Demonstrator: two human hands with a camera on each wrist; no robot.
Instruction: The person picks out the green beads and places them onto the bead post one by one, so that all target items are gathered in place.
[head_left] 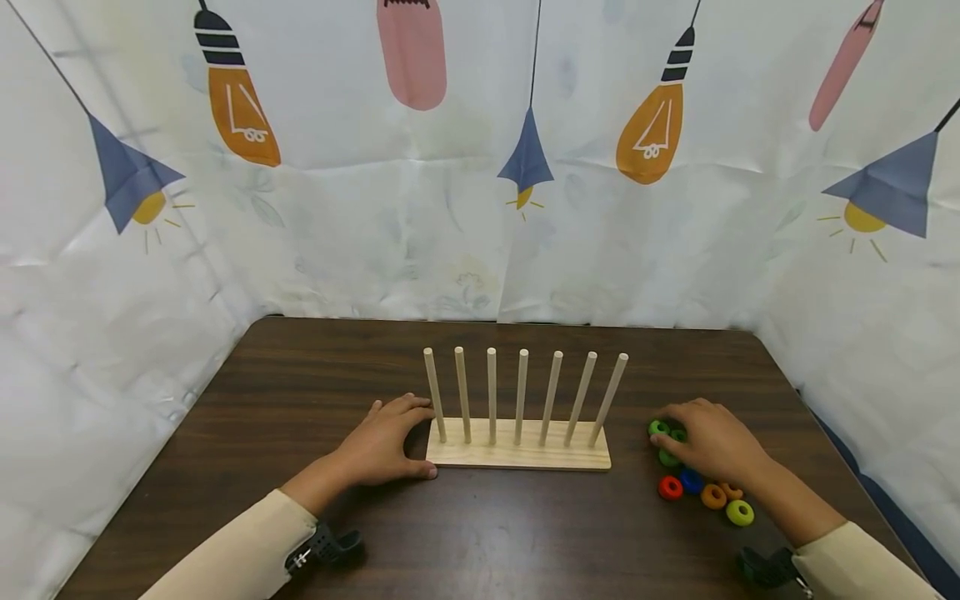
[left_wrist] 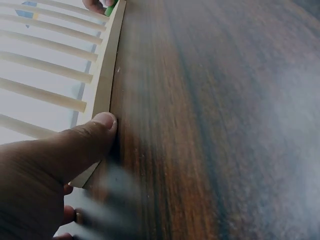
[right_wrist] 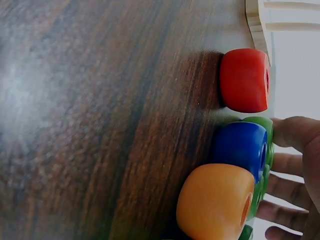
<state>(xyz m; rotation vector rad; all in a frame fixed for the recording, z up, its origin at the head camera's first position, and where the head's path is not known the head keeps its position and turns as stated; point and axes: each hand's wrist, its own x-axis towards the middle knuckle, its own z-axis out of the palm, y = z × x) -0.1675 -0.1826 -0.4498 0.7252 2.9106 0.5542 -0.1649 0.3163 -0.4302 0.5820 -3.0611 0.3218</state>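
A pale wooden peg rack [head_left: 517, 454], a flat base with several upright pegs, stands on the dark table. My left hand [head_left: 386, 442] grips its left end; in the left wrist view the thumb [left_wrist: 92, 137] lies along the base's front edge. Over on the right, my right hand [head_left: 712, 437] reaches over several green rings [head_left: 669, 457], its thumb and fingers spread about them. Just in front of that hand lie a red ring [head_left: 671, 487], a blue ring [head_left: 691, 481], two orange rings [head_left: 706, 497] and a yellow-green ring [head_left: 740, 521]. The palm hides part of the green group.
The dark wood-grain table [head_left: 525, 533] spreads under everything. Behind it and at both sides hangs a white curtain [head_left: 337, 233] printed with lamps and bulbs. A dark strap [head_left: 333, 546] is on the left wrist, and another [head_left: 765, 567] is on the right.
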